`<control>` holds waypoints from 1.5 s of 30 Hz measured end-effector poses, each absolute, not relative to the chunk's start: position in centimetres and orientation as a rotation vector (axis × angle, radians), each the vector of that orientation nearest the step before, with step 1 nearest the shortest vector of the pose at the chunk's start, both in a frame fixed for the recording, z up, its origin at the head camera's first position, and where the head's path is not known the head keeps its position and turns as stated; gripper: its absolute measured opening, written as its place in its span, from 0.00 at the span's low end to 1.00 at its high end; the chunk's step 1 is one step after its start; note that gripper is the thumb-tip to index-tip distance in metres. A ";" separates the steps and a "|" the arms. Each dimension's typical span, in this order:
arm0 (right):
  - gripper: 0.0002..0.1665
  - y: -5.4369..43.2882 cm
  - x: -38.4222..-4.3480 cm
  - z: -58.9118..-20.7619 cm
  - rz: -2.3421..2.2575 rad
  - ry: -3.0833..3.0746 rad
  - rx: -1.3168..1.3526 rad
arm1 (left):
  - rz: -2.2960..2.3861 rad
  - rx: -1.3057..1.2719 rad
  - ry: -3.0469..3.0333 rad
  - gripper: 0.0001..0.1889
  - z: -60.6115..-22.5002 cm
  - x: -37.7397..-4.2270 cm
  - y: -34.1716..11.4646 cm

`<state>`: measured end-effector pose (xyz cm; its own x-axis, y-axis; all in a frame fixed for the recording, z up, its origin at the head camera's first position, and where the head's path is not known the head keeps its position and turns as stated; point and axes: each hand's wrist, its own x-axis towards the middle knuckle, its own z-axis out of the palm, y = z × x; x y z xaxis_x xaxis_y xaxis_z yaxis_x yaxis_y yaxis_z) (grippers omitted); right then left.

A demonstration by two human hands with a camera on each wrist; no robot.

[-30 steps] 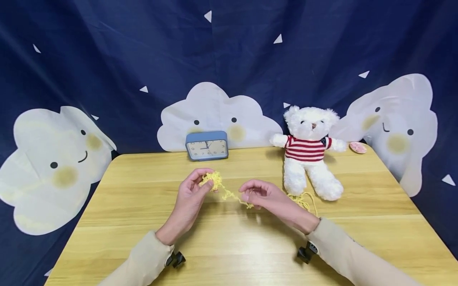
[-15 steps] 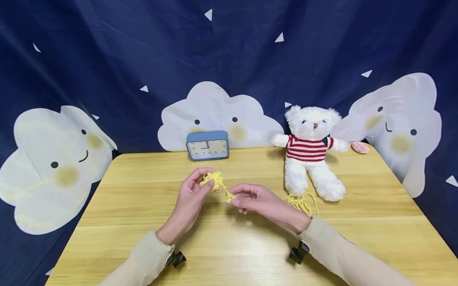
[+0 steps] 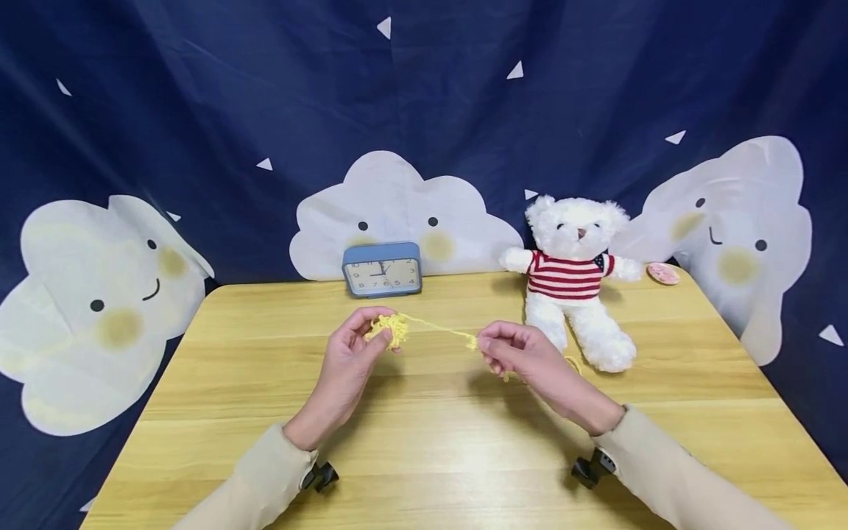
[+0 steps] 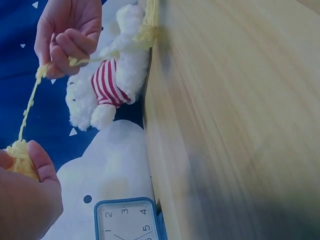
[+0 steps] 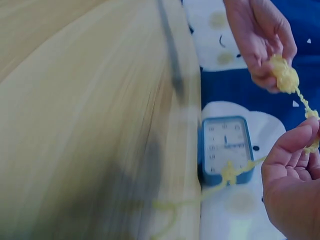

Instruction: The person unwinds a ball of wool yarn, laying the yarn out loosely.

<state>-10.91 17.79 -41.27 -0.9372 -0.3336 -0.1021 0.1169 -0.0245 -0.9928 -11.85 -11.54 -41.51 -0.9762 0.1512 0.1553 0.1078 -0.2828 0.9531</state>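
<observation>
My left hand grips a small bundle of yellow yarn between thumb and fingers, above the table. From the bundle a yarn strand runs fairly straight to my right hand, which pinches it at a small knotted clump. In the right wrist view the strand looks twisted and bumpy, and a loose tail trails away from the right hand past the clock. More loose yarn lies by the bear's feet in the left wrist view; in the head view the right hand hides most of it.
A white teddy bear in a red-striped shirt sits at the back right of the wooden table. Behind my left hand stands a blue alarm clock. A pink round object lies near the back right corner.
My right hand first came in close to the bundle, then drew off to the right, stretching the yarn between the hands. The left hand has stayed nearly in place.
</observation>
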 end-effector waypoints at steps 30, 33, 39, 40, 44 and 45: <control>0.11 27.7 -8.1 -43.2 -2.332 2.044 -0.021 | 2.563 0.167 1.853 0.15 -42.3 -11.8 -13.6; 0.13 28.5 -7.8 -43.5 -2.376 2.020 -0.027 | 2.578 0.146 1.852 0.16 -42.2 -11.9 -13.8; 0.13 30.1 -7.2 -44.2 -2.440 1.987 0.027 | 2.592 0.161 1.871 0.17 -42.1 -11.9 -14.2; 0.12 30.3 -7.2 -44.3 -2.440 1.994 0.048 | 2.592 0.162 1.875 0.17 -42.1 -11.9 -14.2; 0.12 31.6 -6.9 -44.8 -2.461 1.998 0.131 | 2.596 0.150 1.889 0.16 -42.2 -11.9 -14.5; 0.12 31.9 -6.8 -44.9 -2.469 2.000 0.146 | 2.599 0.145 1.891 0.16 -42.1 -11.9 -14.5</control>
